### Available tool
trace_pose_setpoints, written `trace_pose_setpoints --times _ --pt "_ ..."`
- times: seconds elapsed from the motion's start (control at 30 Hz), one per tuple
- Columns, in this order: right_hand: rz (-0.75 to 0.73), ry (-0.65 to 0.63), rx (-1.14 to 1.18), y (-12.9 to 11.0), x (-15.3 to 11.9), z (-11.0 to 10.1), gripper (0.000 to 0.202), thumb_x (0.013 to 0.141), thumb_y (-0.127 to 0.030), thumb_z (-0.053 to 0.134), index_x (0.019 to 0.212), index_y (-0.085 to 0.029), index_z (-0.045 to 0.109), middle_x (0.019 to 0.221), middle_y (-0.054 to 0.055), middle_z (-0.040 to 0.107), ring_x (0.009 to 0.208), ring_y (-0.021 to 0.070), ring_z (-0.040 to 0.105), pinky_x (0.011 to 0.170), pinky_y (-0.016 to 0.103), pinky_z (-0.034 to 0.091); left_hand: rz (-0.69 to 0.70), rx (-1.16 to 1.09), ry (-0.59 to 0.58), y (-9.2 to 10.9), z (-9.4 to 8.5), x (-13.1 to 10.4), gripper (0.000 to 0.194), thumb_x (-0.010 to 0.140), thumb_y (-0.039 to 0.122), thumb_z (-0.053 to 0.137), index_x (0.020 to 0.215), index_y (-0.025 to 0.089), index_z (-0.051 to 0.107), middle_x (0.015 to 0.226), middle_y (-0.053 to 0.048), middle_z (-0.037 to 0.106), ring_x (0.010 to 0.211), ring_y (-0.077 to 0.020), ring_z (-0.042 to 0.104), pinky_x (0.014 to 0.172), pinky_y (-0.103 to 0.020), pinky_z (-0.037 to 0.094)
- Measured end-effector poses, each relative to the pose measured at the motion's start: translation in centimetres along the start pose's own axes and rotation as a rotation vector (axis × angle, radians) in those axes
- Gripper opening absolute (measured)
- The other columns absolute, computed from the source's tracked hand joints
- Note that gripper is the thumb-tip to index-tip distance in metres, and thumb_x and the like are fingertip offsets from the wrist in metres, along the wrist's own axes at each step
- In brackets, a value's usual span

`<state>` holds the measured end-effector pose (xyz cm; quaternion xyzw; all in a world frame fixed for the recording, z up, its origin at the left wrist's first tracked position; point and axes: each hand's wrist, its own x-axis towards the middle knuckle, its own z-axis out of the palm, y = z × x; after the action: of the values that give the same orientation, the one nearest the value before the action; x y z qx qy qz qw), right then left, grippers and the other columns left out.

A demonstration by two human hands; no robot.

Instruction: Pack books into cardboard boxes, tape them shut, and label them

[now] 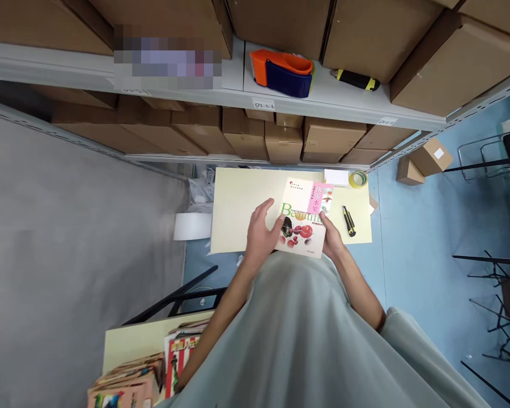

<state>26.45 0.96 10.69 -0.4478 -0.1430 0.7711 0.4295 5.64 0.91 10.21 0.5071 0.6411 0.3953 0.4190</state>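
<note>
A booklet point(302, 218) with a white cover, a pink panel, the green word "Beautiful" and pictures of fruit is held in front of my body, over the table. My right hand point(332, 238) grips its right edge, thumb on the cover and fingers hidden behind. At the left edge, my left hand point(261, 229) touches the booklet with its thumb, while its other fingers stretch out past the edge, open. A black and yellow utility knife point(349, 221) lies on the table to the right of my right hand.
On the cream table point(238, 195) are a tape roll point(358, 179) and a white box point(336, 177). Above it, a shelf point(357, 107) carries cardboard boxes, an orange and blue tape dispenser point(284, 72) and another knife point(357, 80). Stacked magazines point(127, 379) lie lower left.
</note>
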Motion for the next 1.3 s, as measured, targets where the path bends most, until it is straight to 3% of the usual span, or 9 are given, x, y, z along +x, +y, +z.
trace_pose_setpoints --times 0.13,0.3,0.53,0.7,0.8,1.0,1.1,1.2,1.3 --pt "0.051 -0.034 0.007 -0.2 -0.5 -0.5 0.051 0.088 -0.063 0.083 0.118 -0.022 0.078 0.128 0.012 0.084 0.142 0.0366 0.070 0.121 0.055 0.057 -0.241 -0.272 -0.192 -2.0 -1.2 0.5 0.071 0.085 0.076 0.079 0.127 0.018 0.079 0.129 -0.017 0.082 0.122 -0.0345 0.077 0.112 -0.052 0.061" --pt "0.049 -0.057 -0.008 0.0 -0.3 -0.4 0.052 0.088 -0.063 0.084 0.120 -0.023 0.078 0.131 0.011 0.084 0.143 0.0359 0.069 0.124 0.055 0.054 -0.267 -0.328 -0.196 -2.9 -1.2 0.1 0.074 0.078 0.079 0.084 0.119 0.018 0.081 0.113 -0.013 0.084 0.111 -0.0310 0.079 0.108 -0.048 0.063" --pt "-0.015 -0.083 -0.167 -0.2 -0.8 0.0 0.068 0.088 -0.076 0.081 0.134 -0.025 0.077 0.141 0.010 0.080 0.146 0.0351 0.067 0.124 0.053 0.054 -0.084 -0.166 -0.068 -0.6 -0.4 -0.9 0.061 0.091 0.064 0.078 0.137 0.024 0.074 0.150 -0.015 0.070 0.142 -0.0326 0.067 0.115 -0.049 0.061" --pt "-0.015 -0.161 -0.269 0.2 -1.0 0.8 0.094 0.088 -0.100 0.055 0.149 -0.030 0.072 0.154 0.008 0.072 0.153 0.0329 0.059 0.126 0.052 0.050 -0.066 -0.179 -0.258 2.0 1.0 -2.2 0.057 0.093 0.060 0.078 0.138 0.025 0.076 0.158 -0.015 0.067 0.141 -0.0324 0.070 0.114 -0.047 0.063" --pt "-0.007 -0.178 -0.269 0.9 -1.0 1.1 0.098 0.089 -0.103 0.049 0.157 -0.034 0.066 0.163 0.005 0.064 0.156 0.0305 0.055 0.129 0.051 0.047 -0.043 -0.074 -0.267 2.3 1.6 -2.5 0.053 0.087 0.055 0.086 0.131 0.027 0.079 0.159 -0.013 0.067 0.144 -0.0336 0.067 0.116 -0.049 0.062" --pt "0.000 -0.203 -0.242 1.7 -1.1 1.1 0.090 0.092 -0.099 0.050 0.157 -0.038 0.064 0.167 0.004 0.061 0.154 0.0292 0.056 0.128 0.050 0.046 -0.073 -0.077 -0.269 1.8 1.6 -2.5 0.042 0.091 0.050 0.080 0.125 0.026 0.077 0.158 -0.012 0.068 0.137 -0.0310 0.072 0.114 -0.049 0.064" --pt "-0.036 -0.240 -0.310 1.5 -1.1 0.9 0.082 0.094 -0.087 0.067 0.157 -0.036 0.063 0.163 0.005 0.063 0.152 0.0292 0.058 0.127 0.047 0.048 -0.103 -0.154 -0.340 1.5 1.1 -2.2 0.045 0.094 0.051 0.076 0.130 0.025 0.073 0.153 -0.013 0.071 0.134 -0.0291 0.074 0.116 -0.048 0.062" --pt "-0.114 -0.227 -0.409 1.2 -1.0 0.8 0.076 0.089 -0.068 0.086 0.153 -0.031 0.065 0.157 0.006 0.067 0.149 0.0283 0.060 0.129 0.043 0.045 -0.104 -0.246 -0.413 1.5 0.6 -1.6 0.046 0.093 0.054 0.075 0.127 0.024 0.073 0.137 -0.012 0.078 0.128 -0.0281 0.075 0.111 -0.045 0.063" --pt "-0.133 -0.198 -0.436 1.4 -1.0 0.7 0.071 0.089 -0.063 0.087 0.148 -0.028 0.069 0.149 0.006 0.073 0.141 0.0287 0.065 0.126 0.042 0.049 -0.108 -0.239 -0.400 1.5 0.2 -1.0 0.038 0.092 0.055 0.073 0.114 0.024 0.073 0.109 -0.008 0.081 0.106 -0.0254 0.077 0.096 -0.037 0.065"
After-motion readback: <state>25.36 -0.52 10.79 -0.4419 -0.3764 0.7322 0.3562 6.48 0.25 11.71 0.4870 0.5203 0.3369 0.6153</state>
